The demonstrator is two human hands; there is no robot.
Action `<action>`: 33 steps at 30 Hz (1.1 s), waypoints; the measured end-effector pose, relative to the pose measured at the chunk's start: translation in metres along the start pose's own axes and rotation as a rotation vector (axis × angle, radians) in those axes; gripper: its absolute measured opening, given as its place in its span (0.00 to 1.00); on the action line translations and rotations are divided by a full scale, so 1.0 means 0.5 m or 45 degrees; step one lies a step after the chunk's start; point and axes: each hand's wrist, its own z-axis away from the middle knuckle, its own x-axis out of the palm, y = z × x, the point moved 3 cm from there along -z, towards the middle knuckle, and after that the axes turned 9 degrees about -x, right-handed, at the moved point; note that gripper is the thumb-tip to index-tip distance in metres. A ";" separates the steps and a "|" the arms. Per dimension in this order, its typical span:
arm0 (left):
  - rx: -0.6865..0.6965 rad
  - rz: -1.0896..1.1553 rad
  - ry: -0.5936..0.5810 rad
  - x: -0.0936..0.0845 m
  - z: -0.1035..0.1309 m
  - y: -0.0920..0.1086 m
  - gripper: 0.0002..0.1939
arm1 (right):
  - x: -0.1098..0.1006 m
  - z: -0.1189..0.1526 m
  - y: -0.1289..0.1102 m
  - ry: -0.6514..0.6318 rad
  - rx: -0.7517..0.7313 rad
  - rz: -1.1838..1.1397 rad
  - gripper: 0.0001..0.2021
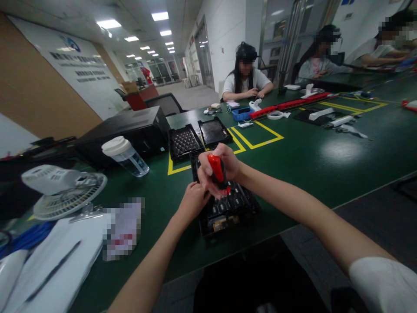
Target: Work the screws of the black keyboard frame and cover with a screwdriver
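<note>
My right hand [219, 167] is closed round a red and black handle [216, 168] that looks like a screwdriver's, pointing down over an open black case [208, 228]. The tool's tip is blurred, and I cannot make out what it touches. In the case lie several black pieces [236, 198] with small white marks, and yellowish parts [223, 222] sit at its near end. At the left side of the case, my left hand [194, 200] has its fingers curled in close to the right hand. What those fingers hold, if anything, is hidden.
Two black trays [185, 141] lie beyond the case. At left are a bottle [125, 156], a white fan [68, 195], papers [61, 261] with a pen and a large black box [130, 134]. A red strip [286, 104] lies farther off; people sit across the table.
</note>
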 end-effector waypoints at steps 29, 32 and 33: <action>-0.067 0.056 -0.110 -0.035 0.006 0.024 0.07 | 0.078 0.012 0.014 -0.133 -0.199 0.028 0.14; -0.076 0.067 -0.106 -0.036 0.007 0.025 0.07 | 0.081 0.013 0.012 -0.120 -0.228 0.052 0.14; -0.082 0.070 -0.103 -0.037 0.007 0.025 0.07 | 0.081 0.014 0.011 -0.113 -0.238 0.060 0.14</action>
